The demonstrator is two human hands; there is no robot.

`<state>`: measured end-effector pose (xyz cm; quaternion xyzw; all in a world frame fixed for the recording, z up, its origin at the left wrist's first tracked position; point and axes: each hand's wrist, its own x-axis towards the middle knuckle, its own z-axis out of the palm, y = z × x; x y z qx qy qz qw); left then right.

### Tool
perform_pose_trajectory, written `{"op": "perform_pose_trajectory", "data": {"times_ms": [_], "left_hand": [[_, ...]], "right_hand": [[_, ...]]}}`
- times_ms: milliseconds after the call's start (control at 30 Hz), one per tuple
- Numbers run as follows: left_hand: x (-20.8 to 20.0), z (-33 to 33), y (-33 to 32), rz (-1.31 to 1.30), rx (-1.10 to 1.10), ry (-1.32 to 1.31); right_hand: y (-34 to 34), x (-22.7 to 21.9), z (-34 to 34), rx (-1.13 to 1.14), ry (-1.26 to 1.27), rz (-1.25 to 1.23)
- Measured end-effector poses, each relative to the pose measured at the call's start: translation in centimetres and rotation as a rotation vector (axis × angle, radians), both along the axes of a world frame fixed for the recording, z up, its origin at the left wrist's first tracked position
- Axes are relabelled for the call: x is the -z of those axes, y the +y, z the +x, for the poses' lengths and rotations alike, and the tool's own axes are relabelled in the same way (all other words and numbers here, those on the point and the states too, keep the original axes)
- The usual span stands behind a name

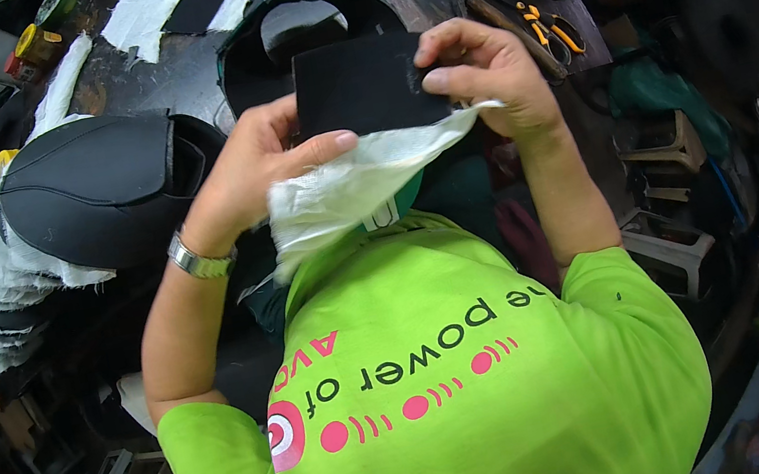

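Dark, scuffed worktop [160, 85] in head view, orange-yellow-handled pliers [536, 25] at right, smooth black moulded shell [82, 193] at left. Black rectangular sheet [363, 87] held up between hands, frayed white cloth [354, 180] hanging below. Left hand [258, 152] pinches sheet's left end, thumb in front; right hand [493, 75] pinches right edge, thumb and forefinger.

Left hand [270, 160]: is holding a black rectangular patch [358, 88] — frayed white cloth [341, 193] is hanging below
Right hand [495, 74]: is pinching the patch's right edge
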<state>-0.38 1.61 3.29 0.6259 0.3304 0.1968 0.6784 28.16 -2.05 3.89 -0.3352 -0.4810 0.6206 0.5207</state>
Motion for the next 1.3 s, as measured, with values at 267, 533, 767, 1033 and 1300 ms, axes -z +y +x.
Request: {"op": "perform_pose_trajectory", "data": {"times_ms": [267,533,767,1033,1300], "left_hand": [[2.4,-1.1,-3.7,0.159,-0.284,0.047],[2.6,-1.6,-4.9,0.22,-0.47,0.093],[0.9,-1.1,-6.8,0.419,-0.601,-0.027],[1.6,-0.2,-7.3,0.549,-0.557,0.407],[0.0,0.0,-6.2,0.96,-0.41,0.441]], "right_hand": [[-2.5,0.0,-1.2,-0.204,-0.304,-0.124],[-3.1,1.4,-1.4,0.019,-0.343,-0.145],[-3.4,-0.1,-1.0,-0.02,-0.153,-0.322],[-4.9,2.6,-4.4,0.29,-0.915,0.3],[-3.3,1.6,-4.9,0.275,-1.164,0.525]]}}
